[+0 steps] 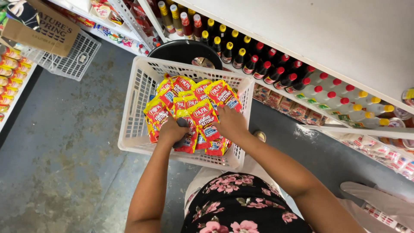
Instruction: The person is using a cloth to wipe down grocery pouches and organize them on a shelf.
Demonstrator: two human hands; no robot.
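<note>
A white plastic basket (134,108) sits in front of me over the floor, filled with several red and yellow sauce pouches (196,97). Both my hands reach into it. My left hand (171,130) grips a bunch of pouches at the lower left of the pile. My right hand (232,123) clasps the pouches from the right side, so the bundle (202,118) is squeezed between the two hands. The pouches stand roughly upright and fanned out.
A white shelf (327,34) on the right carries rows of dark sauce bottles (258,64) with red and yellow caps. A black round bin (181,49) stands behind the basket. Another white basket (69,60) and a cardboard box (41,26) lie at upper left. Grey concrete floor (64,142) below.
</note>
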